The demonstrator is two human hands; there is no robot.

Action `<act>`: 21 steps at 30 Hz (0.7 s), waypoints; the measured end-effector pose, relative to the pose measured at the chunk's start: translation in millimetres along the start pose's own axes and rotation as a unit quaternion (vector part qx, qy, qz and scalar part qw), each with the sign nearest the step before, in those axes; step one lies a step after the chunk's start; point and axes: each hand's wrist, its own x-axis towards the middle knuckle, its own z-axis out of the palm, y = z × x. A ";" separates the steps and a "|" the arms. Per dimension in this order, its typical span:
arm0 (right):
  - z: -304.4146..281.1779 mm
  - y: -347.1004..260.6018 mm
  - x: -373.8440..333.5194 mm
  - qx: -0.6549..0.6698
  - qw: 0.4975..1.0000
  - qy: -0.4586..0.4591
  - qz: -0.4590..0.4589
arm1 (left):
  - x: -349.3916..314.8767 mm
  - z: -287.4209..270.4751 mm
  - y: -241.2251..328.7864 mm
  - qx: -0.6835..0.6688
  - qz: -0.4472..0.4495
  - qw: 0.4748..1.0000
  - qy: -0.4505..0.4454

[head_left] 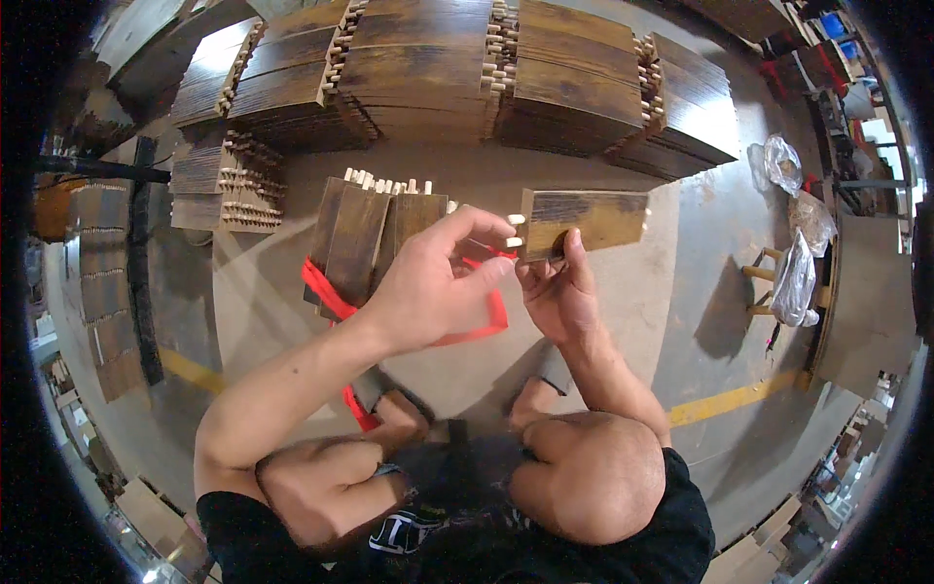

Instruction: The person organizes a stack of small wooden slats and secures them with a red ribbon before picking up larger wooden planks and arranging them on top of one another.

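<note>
My right hand grips a dark brown wooden board at its near left corner, thumb on top and fingers beneath. Pale wooden dowels stick out of the board's left end, and more show at its right end. Close by those left dowels, my left hand is closed in a pinch, with red between thumb and index finger. This looks like part of the red strap that loops below the hand. Under and beyond my left wrist, several similar boards with dowels along their far ends lie on the floor, partly hidden.
Tall stacks of dowelled boards stand in a curve ahead. A smaller stack sits at the left, near a black metal post. Clear plastic bags rest by a wooden stool at the right. My bent knees flank the near floor.
</note>
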 end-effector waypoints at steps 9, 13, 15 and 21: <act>4.8 20.6 -9.2 -0.173 0.984 -0.041 -0.014 | 6.3 -8.5 -17.9 -0.131 -0.031 0.989 0.061; -4.7 29.1 -8.8 -0.169 0.983 -0.065 0.009 | 8.9 -10.5 -21.6 -0.154 -0.033 0.985 0.070; -3.0 33.1 -7.2 -0.127 0.991 -0.039 -0.001 | 9.3 -10.3 -23.5 -0.173 -0.043 0.982 0.066; 9.9 34.1 -8.5 -0.119 0.992 -0.025 -0.013 | 14.1 -4.1 -31.1 -0.226 -0.039 0.973 0.041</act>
